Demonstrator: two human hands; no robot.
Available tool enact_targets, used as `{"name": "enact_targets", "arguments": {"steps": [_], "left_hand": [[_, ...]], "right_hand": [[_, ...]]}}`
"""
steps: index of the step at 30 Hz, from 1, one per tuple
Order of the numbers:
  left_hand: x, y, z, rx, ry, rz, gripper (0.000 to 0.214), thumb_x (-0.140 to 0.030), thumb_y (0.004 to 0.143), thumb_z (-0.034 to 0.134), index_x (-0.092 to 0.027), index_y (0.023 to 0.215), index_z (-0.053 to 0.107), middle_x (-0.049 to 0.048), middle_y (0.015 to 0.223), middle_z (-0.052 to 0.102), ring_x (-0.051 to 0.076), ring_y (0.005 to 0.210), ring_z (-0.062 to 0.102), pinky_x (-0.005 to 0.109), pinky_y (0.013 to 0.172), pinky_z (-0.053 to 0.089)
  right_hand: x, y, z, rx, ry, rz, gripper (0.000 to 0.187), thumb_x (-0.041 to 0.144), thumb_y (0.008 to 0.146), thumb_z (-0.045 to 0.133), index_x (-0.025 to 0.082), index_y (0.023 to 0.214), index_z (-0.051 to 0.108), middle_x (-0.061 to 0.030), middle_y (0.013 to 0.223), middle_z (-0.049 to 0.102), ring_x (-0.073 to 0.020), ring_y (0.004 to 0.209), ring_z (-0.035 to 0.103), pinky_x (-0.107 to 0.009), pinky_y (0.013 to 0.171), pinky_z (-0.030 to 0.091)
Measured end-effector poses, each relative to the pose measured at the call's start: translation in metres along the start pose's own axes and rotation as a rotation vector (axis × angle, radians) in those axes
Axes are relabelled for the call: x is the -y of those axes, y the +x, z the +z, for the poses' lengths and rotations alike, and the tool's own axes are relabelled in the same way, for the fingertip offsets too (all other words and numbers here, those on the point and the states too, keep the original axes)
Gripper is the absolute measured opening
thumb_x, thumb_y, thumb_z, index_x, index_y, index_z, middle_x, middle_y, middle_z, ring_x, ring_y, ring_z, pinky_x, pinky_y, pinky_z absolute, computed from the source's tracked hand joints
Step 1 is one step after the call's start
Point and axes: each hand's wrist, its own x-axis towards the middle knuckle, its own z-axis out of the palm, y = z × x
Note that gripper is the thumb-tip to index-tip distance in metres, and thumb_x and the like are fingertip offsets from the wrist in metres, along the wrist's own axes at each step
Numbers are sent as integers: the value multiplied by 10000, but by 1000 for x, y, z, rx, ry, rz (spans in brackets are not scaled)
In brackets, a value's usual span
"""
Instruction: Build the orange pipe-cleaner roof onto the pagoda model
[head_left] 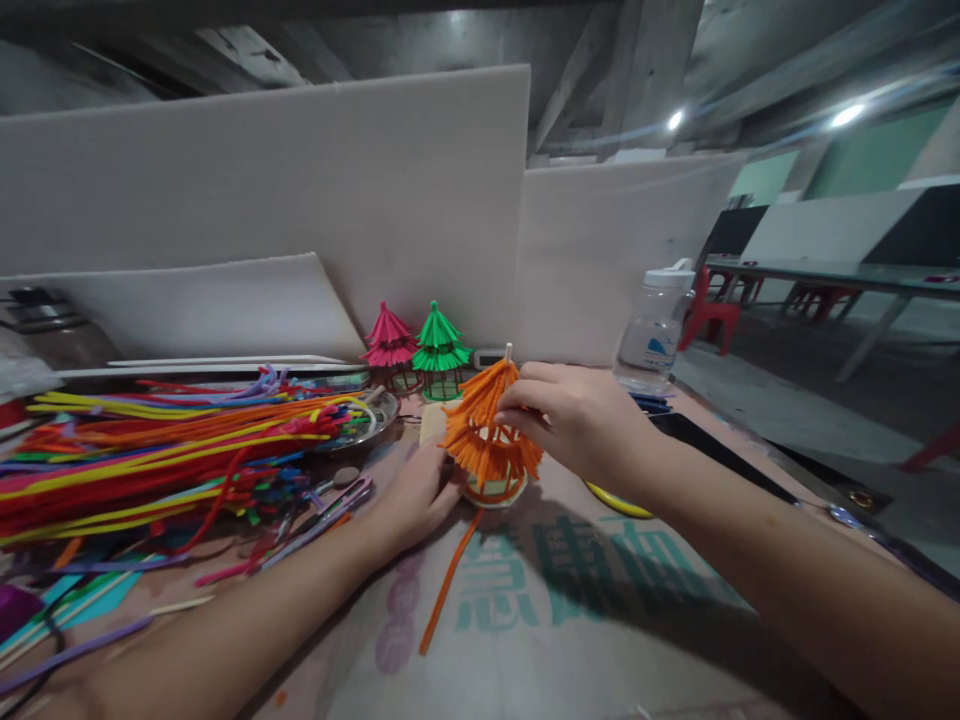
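Note:
A small orange pipe-cleaner pavilion (489,455) with a two-tiered fringed roof stands upright before me, a pale stick poking out of its top. My left hand (426,492) grips it low on its left side, near the round base; some of its fingertips are hidden behind the model. With bent fingers, my right hand (574,415) pinches the upper roof from the right. From below the base a loose orange pipe cleaner (450,585) trails toward me over the table. Behind stand a pink pavilion (389,345) and a green pavilion (441,350) of similar shape.
Bundles of coloured pipe cleaners (172,450) cover the left side, with a metal dish (382,418) and scissors-like tools beside them. A clear water bottle (652,335) stands at the back right. White boards (300,180) wall off the rear; a yellow pipe cleaner (619,503) lies below my right wrist.

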Motion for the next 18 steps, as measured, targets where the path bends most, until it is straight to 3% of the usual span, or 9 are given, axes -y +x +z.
{"name": "enact_targets", "arguments": {"steps": [4,6,9,11,15,18], "left_hand": [[0,0,0,0,15,-8,250,-286,914,469,-139,1088,573,141,1091,651,264,989,609,425,883,508],[1,1,0,1,7,6,271,-277,918,461,-134,1122,567,149,1121,647,266,1017,607,433,905,502],[2,1,1,17,-12,20,288,-258,912,456,-131,1143,572,150,1131,649,268,1039,607,435,924,496],[3,1,1,19,7,-5,272,-266,899,467,-128,1097,592,152,1084,659,274,999,618,438,888,508],[4,-1,1,-15,40,-21,224,-291,888,480,-152,1024,590,132,1012,674,257,922,632,402,815,529],[4,-1,1,-15,49,-26,213,-284,883,475,-157,1014,583,125,1003,677,251,911,635,392,806,536]], "right_hand": [[2,2,-7,-88,355,0,138,180,945,568,172,818,622,-104,1007,678,-194,933,629,-300,792,468],[1,2,-15,-57,627,28,159,231,988,508,192,847,571,-97,1021,690,-190,992,636,-325,869,483],[-7,0,-28,146,892,172,237,345,1031,424,215,852,508,-11,700,674,-149,688,651,-282,690,513],[-17,-1,-37,205,798,267,274,397,1013,451,214,820,519,36,551,581,-118,498,544,-236,520,436],[-44,0,-49,-66,210,337,225,359,912,612,199,754,622,5,583,594,-118,511,476,-245,482,322],[-52,0,-50,-124,92,338,192,335,853,691,194,726,661,4,586,605,-119,523,471,-251,498,314]]}}
